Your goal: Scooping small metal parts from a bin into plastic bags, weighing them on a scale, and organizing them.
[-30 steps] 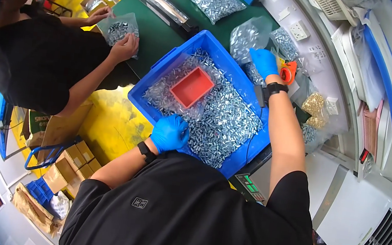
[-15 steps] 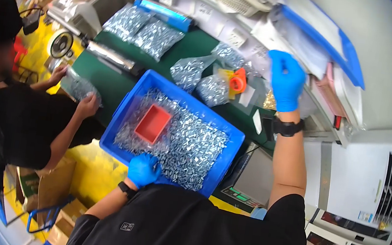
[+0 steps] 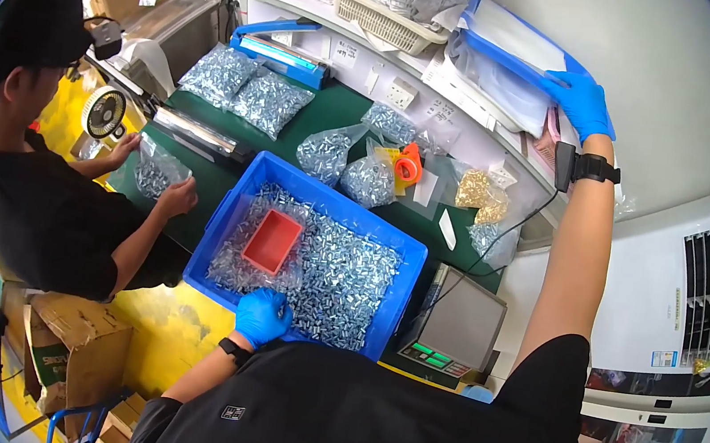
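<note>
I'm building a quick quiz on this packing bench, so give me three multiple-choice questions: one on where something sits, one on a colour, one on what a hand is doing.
1. Where is the red scoop tray?
A. inside the blue bin
B. on the scale
C. on the shelf

2. What colour are the gloves on both hands?
A. white
B. blue
C. black

3. What is the right hand doing?
A. resting on the scale
B. digging in the bin
C. reaching up to the blue folder

Answers: 1 A, it lies on the metal parts in the blue bin. 2 B, both show blue. 3 C, it touches the blue folder; the left hand is at the bin.
</note>
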Tool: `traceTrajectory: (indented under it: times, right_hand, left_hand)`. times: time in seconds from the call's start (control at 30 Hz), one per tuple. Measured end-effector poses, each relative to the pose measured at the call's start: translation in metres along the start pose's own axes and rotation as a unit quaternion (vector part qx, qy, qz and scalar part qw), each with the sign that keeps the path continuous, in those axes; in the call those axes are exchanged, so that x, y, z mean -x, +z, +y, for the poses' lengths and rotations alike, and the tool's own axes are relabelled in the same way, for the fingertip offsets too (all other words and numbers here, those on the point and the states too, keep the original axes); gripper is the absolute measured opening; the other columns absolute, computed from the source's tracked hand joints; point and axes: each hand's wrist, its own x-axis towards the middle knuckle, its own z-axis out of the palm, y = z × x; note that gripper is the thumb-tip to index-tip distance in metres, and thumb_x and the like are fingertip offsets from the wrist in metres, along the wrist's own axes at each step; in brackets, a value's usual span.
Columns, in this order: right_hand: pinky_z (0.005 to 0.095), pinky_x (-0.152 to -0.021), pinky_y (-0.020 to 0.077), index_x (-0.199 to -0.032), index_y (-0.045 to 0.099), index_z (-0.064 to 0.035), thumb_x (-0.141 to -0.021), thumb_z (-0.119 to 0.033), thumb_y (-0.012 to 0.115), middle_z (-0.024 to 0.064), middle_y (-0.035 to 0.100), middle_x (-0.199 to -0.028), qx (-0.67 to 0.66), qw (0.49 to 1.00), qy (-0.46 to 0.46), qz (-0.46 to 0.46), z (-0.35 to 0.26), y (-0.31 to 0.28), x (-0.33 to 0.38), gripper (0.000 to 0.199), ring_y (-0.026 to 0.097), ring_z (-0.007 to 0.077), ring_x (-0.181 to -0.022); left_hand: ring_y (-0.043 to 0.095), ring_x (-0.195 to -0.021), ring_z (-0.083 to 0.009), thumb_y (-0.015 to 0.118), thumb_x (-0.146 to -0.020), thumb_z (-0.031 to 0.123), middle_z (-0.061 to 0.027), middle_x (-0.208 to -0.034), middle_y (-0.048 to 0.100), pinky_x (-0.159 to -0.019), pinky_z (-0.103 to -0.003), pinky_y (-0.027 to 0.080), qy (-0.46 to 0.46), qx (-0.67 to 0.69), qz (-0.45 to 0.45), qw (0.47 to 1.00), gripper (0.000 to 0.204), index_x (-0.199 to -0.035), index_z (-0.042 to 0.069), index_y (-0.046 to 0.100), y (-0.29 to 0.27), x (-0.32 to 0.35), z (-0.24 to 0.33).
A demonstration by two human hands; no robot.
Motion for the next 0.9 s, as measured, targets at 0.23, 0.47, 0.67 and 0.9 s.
traceTrajectory:
  times: [0.23, 0.47, 0.67, 0.9]
  right_hand:
    - [0.0292, -0.083, 0.0515, -0.113, 0.070, -0.0038, -0.100, -0.021, 0.056, 0.0077, 0.073, -0.101, -0.186, 0.882, -0.137, 0.411, 0.006, 0.007, 0.044, 0.025, 0.067, 0.0140, -0.090]
    - [0.0253, -0.072, 0.0494, -0.121, 0.067, -0.0028, -0.101, -0.016, 0.054, 0.0055, 0.070, -0.095, -0.330, 0.862, -0.073, 0.377, -0.044, 0.018, 0.158, 0.027, 0.060, 0.0094, -0.077]
    - [0.0195, -0.069, 0.0488, -0.122, 0.066, -0.0015, -0.098, -0.018, 0.058, 0.0049, 0.068, -0.102, -0.422, 0.844, 0.074, 0.321, -0.024, 0.035, 0.174, 0.030, 0.062, 0.0110, -0.082]
    - [0.0385, -0.108, 0.0384, -0.132, 0.054, 0.0059, -0.100, -0.020, 0.051, 0.0165, 0.058, -0.130, -0.624, 0.746, 0.028, 0.229, -0.004, 0.010, 0.152, 0.042, 0.055, 0.0259, -0.119]
  left_hand:
    - [0.063, -0.069, -0.0353, 0.065, -0.076, 0.027, -0.0166, -0.073, 0.064, -0.061, -0.048, 0.050, -0.001, 0.021, -0.006, 1.000, 0.018, -0.070, 0.009, 0.063, -0.008, 0.002, 0.002]
    - [0.067, -0.079, -0.0376, 0.062, -0.078, 0.026, -0.0164, -0.086, 0.069, -0.070, -0.048, 0.053, -0.018, 0.125, -0.069, 0.990, 0.018, -0.084, 0.012, 0.072, -0.012, -0.005, -0.010]
    - [0.070, -0.082, -0.0316, 0.063, -0.082, 0.016, -0.0161, -0.092, 0.071, -0.074, -0.039, 0.055, -0.107, 0.163, 0.068, 0.979, 0.019, -0.096, 0.006, 0.072, -0.016, -0.042, -0.047]
    - [0.063, -0.102, -0.0442, 0.068, -0.081, 0.035, -0.0296, -0.111, 0.063, -0.090, -0.050, 0.051, -0.116, 0.021, 0.014, 0.993, 0.059, -0.125, -0.001, 0.051, -0.005, -0.063, -0.102]
